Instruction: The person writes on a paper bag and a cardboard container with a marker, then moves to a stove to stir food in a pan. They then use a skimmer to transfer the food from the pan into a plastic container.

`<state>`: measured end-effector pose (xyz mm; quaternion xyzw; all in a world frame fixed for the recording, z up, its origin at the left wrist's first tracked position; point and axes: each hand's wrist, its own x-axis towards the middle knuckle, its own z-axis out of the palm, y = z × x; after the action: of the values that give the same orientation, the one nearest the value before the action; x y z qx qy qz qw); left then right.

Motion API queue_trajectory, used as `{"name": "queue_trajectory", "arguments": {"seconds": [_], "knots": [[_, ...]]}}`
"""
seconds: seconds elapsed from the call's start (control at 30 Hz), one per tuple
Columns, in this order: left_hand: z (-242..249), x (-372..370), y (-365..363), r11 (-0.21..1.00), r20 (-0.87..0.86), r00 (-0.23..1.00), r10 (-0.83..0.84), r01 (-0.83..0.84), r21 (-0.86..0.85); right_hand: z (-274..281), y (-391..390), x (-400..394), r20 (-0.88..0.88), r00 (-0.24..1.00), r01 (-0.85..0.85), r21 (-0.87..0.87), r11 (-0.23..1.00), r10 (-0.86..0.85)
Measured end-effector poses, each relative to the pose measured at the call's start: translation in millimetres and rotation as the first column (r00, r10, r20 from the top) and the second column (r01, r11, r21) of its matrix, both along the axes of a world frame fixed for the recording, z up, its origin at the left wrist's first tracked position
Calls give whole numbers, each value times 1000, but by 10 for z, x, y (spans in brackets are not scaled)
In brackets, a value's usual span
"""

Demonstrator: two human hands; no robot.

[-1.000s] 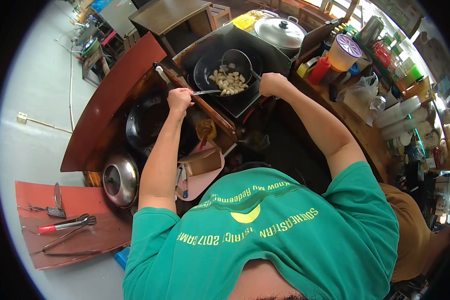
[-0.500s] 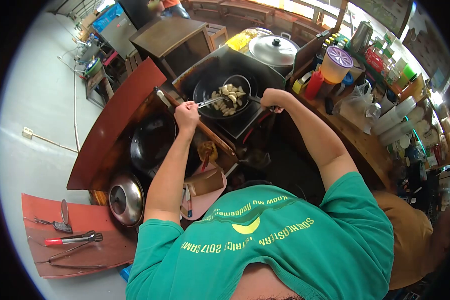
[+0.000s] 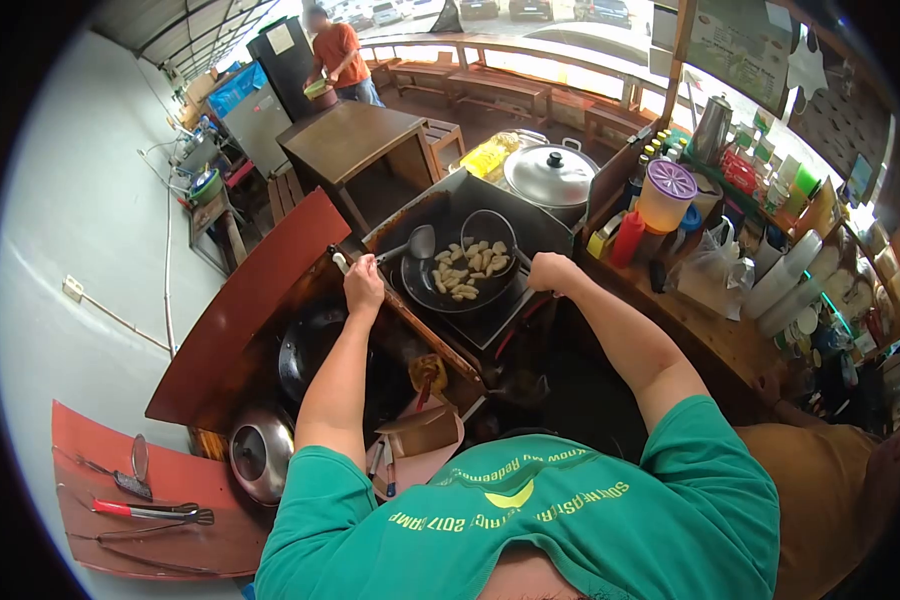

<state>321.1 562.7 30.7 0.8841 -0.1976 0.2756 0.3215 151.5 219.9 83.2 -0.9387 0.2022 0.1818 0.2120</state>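
Note:
My left hand [image 3: 364,283] is closed round the handle of a spatula [image 3: 421,241], its rounded dark head raised at the left side of a black wok [image 3: 420,285]. Several pale, lightly browned food pieces [image 3: 457,277] lie spread in the wok. My right hand [image 3: 555,273] is closed round the handle of a round wire strainer [image 3: 489,213]. The strainer's rim is tilted up over the far side of the wok. Its mesh is hard to make out, and my right fingers partly hide the grip.
Behind the stove stands a lidded silver pot [image 3: 550,170]. Bottles and a purple-lidded container [image 3: 668,190] line the right counter. At left are a red panel [image 3: 260,300], a second wok [image 3: 305,350] and a metal lid [image 3: 262,455]. A person in orange [image 3: 336,50] stands farther back.
The food pieces, earlier heaped in the strainer and wok, now lie spread in the wok. The spatula has lifted away to the left; the strainer is tilted up. The view has tipped upward.

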Motion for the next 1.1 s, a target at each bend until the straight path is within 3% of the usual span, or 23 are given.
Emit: {"name": "queue_trajectory", "arguments": {"seconds": [0.07,0.13,0.4,0.47,0.57,0.6,0.63,0.67,0.73,0.77,0.8,0.87,0.9,1.0,1.1], "knots": [[-38,48,95,999,-35,999,36,-36,11,-72,-15,14,-26,1000,-19,-75,997,17],[-39,54,203,991,-217,967,134,-134,13,-183,-50,-13,49,995,-73,-157,985,82],[-170,-44,485,988,-499,864,74,-132,-81,-252,27,-221,21,992,-121,-202,972,128],[-226,-92,468,950,-642,765,-45,-166,-264,-206,111,-315,84,981,-155,-217,964,176],[-341,-149,575,877,-680,646,-346,-35,-480,-273,156,-347,80,980,-169,-157,973,183],[-303,-183,672,881,-662,603,-446,166,-443,-210,179,-399,83,971,-211,-134,968,223],[-323,-297,585,794,-698,577,-424,-135,-593,-213,187,-421,74,973,-210,-115,971,219],[-470,-217,638,732,-718,520,-463,-232,-640,-175,173,-494,117,968,-215,-83,973,224],[-618,-172,619,672,-681,545,-489,-262,-693,-440,115,-423,173,966,-189,-26,982,191],[-587,-122,563,715,-710,504,-492,-231,-660,-447,73,-442,180,973,-161,96,982,142],[-752,80,654,734,-725,477,-497,-214,-644,-649,-21,-298,160,939,-316,59,947,303],[-556,-117,487,757,-784,531,-323,-352,-550,-468,86,-369,-4,998,58,198,978,-58],[-423,-226,435,748,-800,524,-292,-396,-533,-529,123,-299,7,997,74,207,976,-77],[-442,-190,447,770,-787,549,-282,-360,-527,-680,86,-207,-13,1000,-2,196,981,4],[-382,-193,408,767,-774,580,-255,-366,-527,-627,99,-234,-11,1000,-5,302,953,8]]}}
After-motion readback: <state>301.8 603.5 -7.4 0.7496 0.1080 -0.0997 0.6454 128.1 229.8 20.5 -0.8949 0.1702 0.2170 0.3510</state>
